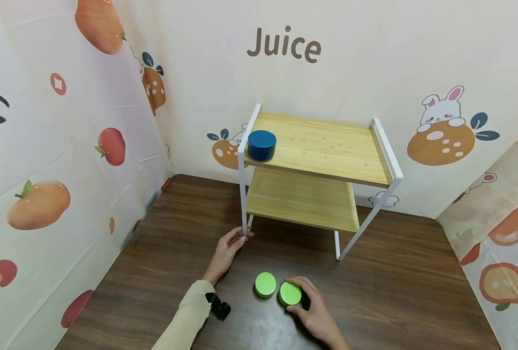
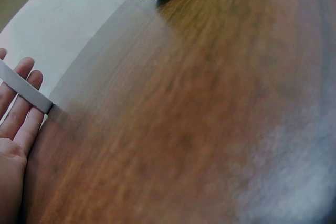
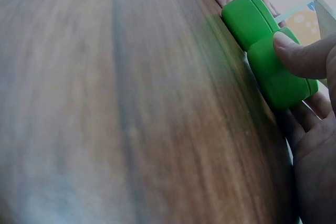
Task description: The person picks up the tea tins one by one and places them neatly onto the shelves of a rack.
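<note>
Head view: right hand [image 1: 314,311], fingers grasping a green cylinder [image 1: 290,294] on the desk [image 1: 385,287], just beside a second cylinder [image 1: 265,285]. Left wrist: left hand [image 2: 9,150], fingers straight, touches a white shelf leg [image 2: 26,90]. Right wrist: thumb [image 3: 307,60] against the grasped cylinder.

The brown wooden table [image 1: 390,291] carries a gripped green cylinder [image 1: 290,294], its twin [image 1: 265,285] beside, and, beyond, a white-framed wooden shelf [image 1: 324,141] bearing a blue cylinder [image 1: 261,147].

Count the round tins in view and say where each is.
3: a blue tin at the left end of the top shelf; a green tin on the table; a second green tin pinched by the right hand. Part of the lower shelf is hidden.
</note>
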Available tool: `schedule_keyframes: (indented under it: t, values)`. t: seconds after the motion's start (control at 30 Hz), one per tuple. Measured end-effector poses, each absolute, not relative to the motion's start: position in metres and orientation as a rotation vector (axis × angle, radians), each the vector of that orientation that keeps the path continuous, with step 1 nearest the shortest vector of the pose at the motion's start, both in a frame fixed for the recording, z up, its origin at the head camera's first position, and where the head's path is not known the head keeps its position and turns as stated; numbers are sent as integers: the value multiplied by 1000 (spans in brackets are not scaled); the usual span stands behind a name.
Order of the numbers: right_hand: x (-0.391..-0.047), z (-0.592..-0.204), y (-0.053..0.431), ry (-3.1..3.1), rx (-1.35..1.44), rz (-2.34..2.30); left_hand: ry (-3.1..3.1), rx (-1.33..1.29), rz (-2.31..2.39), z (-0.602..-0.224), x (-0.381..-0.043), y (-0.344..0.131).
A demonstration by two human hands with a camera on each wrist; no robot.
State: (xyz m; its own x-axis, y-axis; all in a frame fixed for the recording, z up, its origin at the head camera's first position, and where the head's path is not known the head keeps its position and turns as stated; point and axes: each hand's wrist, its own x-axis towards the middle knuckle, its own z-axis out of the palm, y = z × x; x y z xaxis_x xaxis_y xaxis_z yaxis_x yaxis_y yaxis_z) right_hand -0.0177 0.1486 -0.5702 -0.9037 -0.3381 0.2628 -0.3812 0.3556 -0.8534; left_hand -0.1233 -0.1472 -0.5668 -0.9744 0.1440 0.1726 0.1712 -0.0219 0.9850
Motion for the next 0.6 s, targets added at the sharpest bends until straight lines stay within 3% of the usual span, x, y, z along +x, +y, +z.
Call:
schedule_keyframes:
  t: [0.6]
  values:
    - [-17, -570, 149, -2577, 637, 1632, -2197, -339, -2198, -567, -124, -147]
